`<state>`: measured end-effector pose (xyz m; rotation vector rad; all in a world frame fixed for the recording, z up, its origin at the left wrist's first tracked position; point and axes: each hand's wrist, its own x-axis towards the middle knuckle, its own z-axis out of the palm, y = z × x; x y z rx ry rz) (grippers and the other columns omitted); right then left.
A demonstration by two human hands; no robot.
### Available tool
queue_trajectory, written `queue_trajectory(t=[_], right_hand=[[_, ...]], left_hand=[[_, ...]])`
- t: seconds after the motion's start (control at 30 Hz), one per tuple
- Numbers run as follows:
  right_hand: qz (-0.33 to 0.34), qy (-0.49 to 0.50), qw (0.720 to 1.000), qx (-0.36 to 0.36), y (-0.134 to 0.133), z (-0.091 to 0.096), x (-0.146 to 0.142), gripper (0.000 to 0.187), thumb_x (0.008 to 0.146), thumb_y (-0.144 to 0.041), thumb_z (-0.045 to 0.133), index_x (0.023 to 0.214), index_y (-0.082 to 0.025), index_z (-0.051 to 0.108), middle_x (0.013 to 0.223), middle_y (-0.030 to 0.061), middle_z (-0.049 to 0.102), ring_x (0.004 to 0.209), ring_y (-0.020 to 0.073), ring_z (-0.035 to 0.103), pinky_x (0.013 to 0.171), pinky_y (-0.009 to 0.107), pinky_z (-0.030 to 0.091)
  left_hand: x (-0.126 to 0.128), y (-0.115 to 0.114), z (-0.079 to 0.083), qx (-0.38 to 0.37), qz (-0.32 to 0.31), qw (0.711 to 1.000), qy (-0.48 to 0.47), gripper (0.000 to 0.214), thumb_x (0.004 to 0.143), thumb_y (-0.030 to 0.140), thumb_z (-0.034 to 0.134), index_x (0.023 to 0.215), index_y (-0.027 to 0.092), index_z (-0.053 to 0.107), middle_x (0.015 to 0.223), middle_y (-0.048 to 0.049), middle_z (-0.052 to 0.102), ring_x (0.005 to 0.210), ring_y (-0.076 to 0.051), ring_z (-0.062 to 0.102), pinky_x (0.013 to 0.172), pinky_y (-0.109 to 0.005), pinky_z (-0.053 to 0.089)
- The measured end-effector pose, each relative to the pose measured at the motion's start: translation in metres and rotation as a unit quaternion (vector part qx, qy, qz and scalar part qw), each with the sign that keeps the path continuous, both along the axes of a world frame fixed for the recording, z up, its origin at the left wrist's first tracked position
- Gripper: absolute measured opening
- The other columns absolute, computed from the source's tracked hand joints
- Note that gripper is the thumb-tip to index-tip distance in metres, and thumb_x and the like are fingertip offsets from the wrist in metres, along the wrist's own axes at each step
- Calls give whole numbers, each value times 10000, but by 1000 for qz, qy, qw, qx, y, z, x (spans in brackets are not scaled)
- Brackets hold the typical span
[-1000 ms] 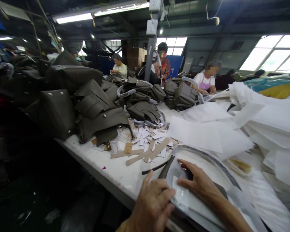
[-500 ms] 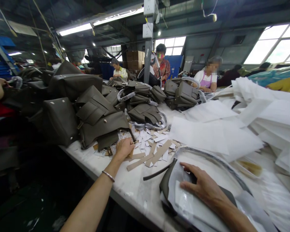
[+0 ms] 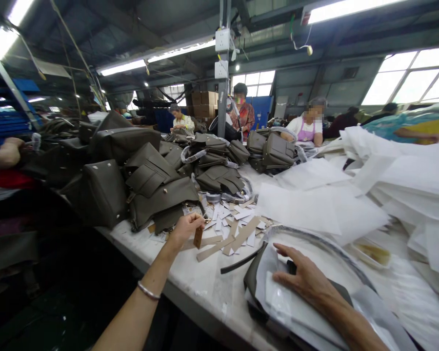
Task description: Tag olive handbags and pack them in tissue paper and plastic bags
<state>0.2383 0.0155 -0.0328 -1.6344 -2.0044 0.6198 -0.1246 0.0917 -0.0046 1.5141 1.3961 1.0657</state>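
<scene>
My left hand [image 3: 186,229] is closed in a pinch above the table, and a small brown hang tag [image 3: 198,238] dangles below its fingers. Paper and cardboard strips [image 3: 234,237] lie scattered just beyond it. My right hand [image 3: 304,274] rests with fingers spread on a dark handbag [image 3: 253,274] lying on the table, its near side covered by white sheet material [image 3: 278,297]. A handle [image 3: 325,239] in clear wrapping curves out behind this bag, and a thin dark strap [image 3: 241,261] sticks out to its left.
Olive-grey handbags [image 3: 161,200] are heaped at the left and back of the white table [image 3: 205,282]. White sheets [image 3: 314,204] spread across the right. A grey post [image 3: 223,97] rises behind the bags. Several people sit or stand around, one person's arm [image 3: 3,155] at the far left.
My left hand has lifted slightly off the table among the strips, and the brown tag now hangs from it. My right hand stays on the handbag. The view has tilted up slightly.
</scene>
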Motion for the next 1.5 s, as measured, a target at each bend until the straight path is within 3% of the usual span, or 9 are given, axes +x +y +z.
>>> queue_trajectory(t=[0.2, 0.33, 0.4, 0.5, 0.67, 0.9, 1.1, 1.33, 1.5], right_hand=[[-71, 135, 979, 137, -8, 37, -18, 426, 788, -521, 657, 1096, -228, 691, 1121, 112, 719, 1055, 312, 655, 961, 485, 493], [-40, 338, 940, -31, -28, 76, -62, 519, 734, -536, 731, 1125, -202, 657, 1088, 106, 705, 704, 218, 693, 591, 349, 551], [3, 429, 895, -120, -35, 85, -82, 672, 640, -481, 829, 1211, -212, 601, 1188, 111, 667, 698, 203, 702, 557, 320, 545], [55, 474, 852, -216, -38, 85, -100, 667, 577, -422, 888, 1137, -176, 621, 912, 51, 722, 669, 174, 689, 619, 303, 549], [80, 423, 872, -232, -33, 87, -103, 443, 629, -525, 840, 683, -145, 617, 528, -36, 589, 449, 98, 546, 470, 229, 469], [78, 508, 831, -215, -29, 100, -102, 456, 722, -574, 778, 807, -152, 628, 580, -15, 645, 433, 107, 588, 429, 216, 495], [81, 525, 821, -207, -27, 103, -100, 394, 750, -516, 773, 795, -148, 642, 806, 43, 727, 355, 44, 502, 293, 143, 322], [29, 649, 740, -176, -7, 120, -110, 337, 666, -420, 856, 824, -174, 689, 814, 18, 712, 478, 44, 508, 405, 144, 418], [-7, 688, 710, -150, 11, 122, -121, 348, 618, -368, 883, 839, -177, 693, 743, -4, 693, 505, 62, 534, 444, 162, 453]], left_hand=[[30, -41, 21, -14, -73, 990, -122, 450, 762, 604, 659, 808, 159, 614, 716, -21, 638, 640, -132, 574, 637, -239, 455], [60, -72, 31, -29, -144, 976, -159, 402, 798, 553, 676, 807, 153, 632, 681, -18, 637, 610, -124, 573, 596, -221, 447], [74, -85, 36, -43, -181, 968, -168, 387, 813, 544, 671, 827, 159, 628, 659, -7, 621, 562, -112, 543, 543, -210, 414], [86, -97, 43, -8, -209, 968, -142, 353, 839, 510, 657, 812, 160, 626, 670, 2, 599, 577, -105, 527, 538, -204, 392], [86, -93, 52, 13, -200, 972, -120, 322, 839, 484, 656, 867, 166, 615, 593, 38, 543, 507, -88, 460, 487, -193, 338], [79, -84, 46, -10, -192, 964, -186, 376, 751, 498, 749, 855, 160, 624, 752, -2, 614, 667, -123, 548, 628, -223, 428], [74, -84, 37, -15, -243, 943, -226, 443, 813, 556, 695, 1010, 162, 645, 890, -34, 627, 798, -153, 573, 727, -246, 454], [82, -80, 24, -84, -346, 882, -308, 735, 662, 507, 837, 1278, 220, 557, 1075, -68, 607, 875, -188, 587, 650, -240, 496], [91, -75, 8, -109, -297, 908, -274, 505, 723, 457, 795, 1090, 142, 650, 675, 32, 526, 537, -76, 434, 508, -195, 363]])
